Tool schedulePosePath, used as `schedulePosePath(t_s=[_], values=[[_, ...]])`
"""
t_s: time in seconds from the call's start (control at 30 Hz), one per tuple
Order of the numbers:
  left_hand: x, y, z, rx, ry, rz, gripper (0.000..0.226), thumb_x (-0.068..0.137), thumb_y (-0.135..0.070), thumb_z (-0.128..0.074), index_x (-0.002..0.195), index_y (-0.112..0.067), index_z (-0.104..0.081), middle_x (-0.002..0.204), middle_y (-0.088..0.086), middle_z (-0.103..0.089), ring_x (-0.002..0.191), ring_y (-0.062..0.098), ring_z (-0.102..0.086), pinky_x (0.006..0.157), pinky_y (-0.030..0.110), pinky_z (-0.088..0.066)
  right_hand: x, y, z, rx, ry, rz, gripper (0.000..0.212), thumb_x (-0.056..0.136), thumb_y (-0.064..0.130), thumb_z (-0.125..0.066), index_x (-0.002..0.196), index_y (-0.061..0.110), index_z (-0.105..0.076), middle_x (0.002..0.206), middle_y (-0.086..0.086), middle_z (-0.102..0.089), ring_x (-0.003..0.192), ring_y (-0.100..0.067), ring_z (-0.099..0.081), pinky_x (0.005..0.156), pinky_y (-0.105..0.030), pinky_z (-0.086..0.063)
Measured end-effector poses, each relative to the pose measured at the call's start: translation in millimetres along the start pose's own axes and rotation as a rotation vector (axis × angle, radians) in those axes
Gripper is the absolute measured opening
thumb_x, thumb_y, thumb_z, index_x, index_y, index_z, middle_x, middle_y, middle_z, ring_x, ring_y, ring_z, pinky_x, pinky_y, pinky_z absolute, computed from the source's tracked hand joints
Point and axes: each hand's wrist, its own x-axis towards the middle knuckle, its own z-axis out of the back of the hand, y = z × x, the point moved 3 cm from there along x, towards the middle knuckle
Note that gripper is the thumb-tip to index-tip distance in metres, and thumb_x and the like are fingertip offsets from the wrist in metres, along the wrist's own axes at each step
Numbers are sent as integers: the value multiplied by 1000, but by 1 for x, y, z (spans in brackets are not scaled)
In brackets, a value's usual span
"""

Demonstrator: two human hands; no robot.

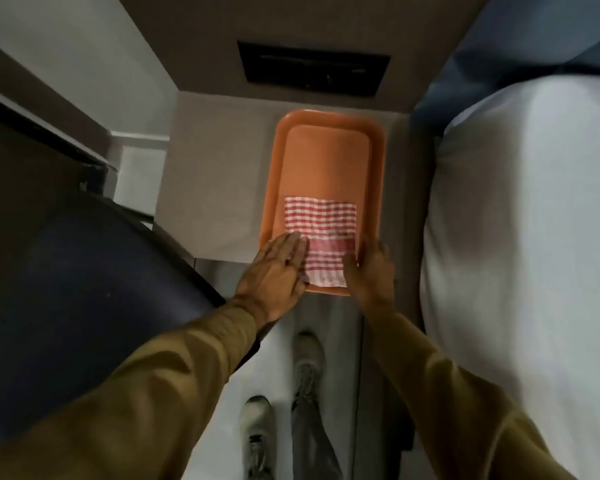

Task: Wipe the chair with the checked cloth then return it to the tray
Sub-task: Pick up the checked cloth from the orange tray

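Observation:
A red-and-white checked cloth (321, 230) lies folded flat on the near half of an orange tray (326, 150), which rests on a grey bedside table (215, 188). My left hand (274, 271) lies flat with fingers together, its fingertips on the cloth's near left edge. My right hand (371, 271) is at the cloth's near right corner, thumb on the cloth and fingers along the tray's rim. The dark chair (66, 289) is at my left, its rounded seat under my left sleeve.
A bed with a white sheet (520, 237) and a blue cover (499, 53) fills the right side. A dark panel (312, 69) is set in the wall behind the table. My shoes (257, 431) stand on the pale floor in the narrow gap between chair and bed.

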Motion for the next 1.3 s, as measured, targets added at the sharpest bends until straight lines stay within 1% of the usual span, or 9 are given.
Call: schedulePosePath(t_s=[0.2,0.37,0.57,0.67,0.7,0.8,1.0,1.13,1.3], values=[[26,-1,-19,22,82,4,73,116,-49,-23,174,-13,4,184,13,5,172,30,1,141,44,5,41,5,-19,5,78,-105,54,108,24,-58,158,10,-42,164,-14,-47,145,-39,-56,124,-47,-44],[20,5,-10,35,73,-32,72,116,-44,-26,174,-15,6,184,12,4,172,30,-1,141,44,6,54,12,-25,92,-9,-212,62,105,29,-67,157,8,-42,160,-14,-54,144,-39,-59,122,-44,-47],[-20,12,16,52,-37,-132,72,114,-34,-34,174,-16,2,184,9,1,172,26,-5,140,38,3,51,15,-18,404,23,-224,32,96,12,-76,124,-3,-75,121,-24,-80,111,-36,-75,106,-54,-59],[-71,24,27,58,-65,-167,75,112,-32,-40,173,-15,0,184,7,-1,172,25,-6,141,39,0,18,25,-3,550,15,-114,26,96,15,-76,121,8,-80,90,9,-86,86,-7,-81,76,-29,-68],[-91,30,28,74,-77,-173,75,112,-33,-40,173,-15,0,184,7,-3,172,24,-6,141,40,-1,0,29,3,583,13,-66,28,95,22,-77,120,12,-80,90,13,-86,85,-2,-81,73,-21,-65],[-144,51,23,159,-107,-203,72,113,-35,-39,174,-11,-9,183,11,-11,171,25,-11,142,42,-6,-59,34,18,620,-47,36,40,95,38,-73,129,18,-76,119,3,-83,110,-12,-79,87,-23,-64],[-233,108,-14,316,-66,-244,72,114,-38,-39,173,-8,-11,183,13,-11,171,26,-14,141,44,-12,-198,-9,-1,621,-135,26,37,109,21,-59,145,13,-61,134,-2,-75,118,-5,-76,94,-21,-64],[-269,125,-40,422,-87,-299,74,112,-41,-34,173,-5,-11,183,15,-10,170,29,-14,140,48,-18,-299,-67,-56,634,-205,-132,36,112,25,-55,146,15,-59,141,-4,-71,126,-21,-72,108,-49,-61],[-292,126,-85,506,-167,-402,78,111,-44,-33,172,-3,-9,183,16,-7,171,31,-12,139,52,-18,-406,-140,-154,705,-301,-372,37,114,22,-49,148,13,-58,142,-6,-69,129,-26,-69,111,-58,-57]])
